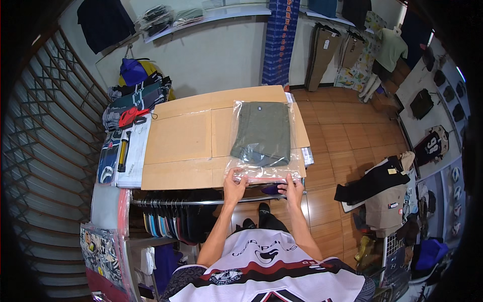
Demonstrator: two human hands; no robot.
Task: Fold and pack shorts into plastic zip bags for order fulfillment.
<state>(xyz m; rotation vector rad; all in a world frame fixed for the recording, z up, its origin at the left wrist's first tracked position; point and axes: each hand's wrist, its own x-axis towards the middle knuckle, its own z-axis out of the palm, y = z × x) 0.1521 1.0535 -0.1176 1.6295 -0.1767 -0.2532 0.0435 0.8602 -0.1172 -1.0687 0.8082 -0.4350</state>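
A folded olive-green garment (262,130) lies inside a clear plastic bag (231,166), on a flattened cardboard sheet (177,136). The near edge of the bag, with a reddish strip along it, is pinched between the fingers of my left hand (234,187) on the left side. My right hand (292,190) grips that same edge near its right corner. The garment sits flat towards the far part of the bag, apart from both hands. Part of the bag's near edge is hidden by my fingers.
A red tag gun (131,117) and a black-and-yellow tool (123,151) lie left of the cardboard. Stacked folded clothes (139,98) stand behind them. Below the near edge runs a metal rail (185,203) with hanging garments (169,226). Black trousers (371,181) lie at the right.
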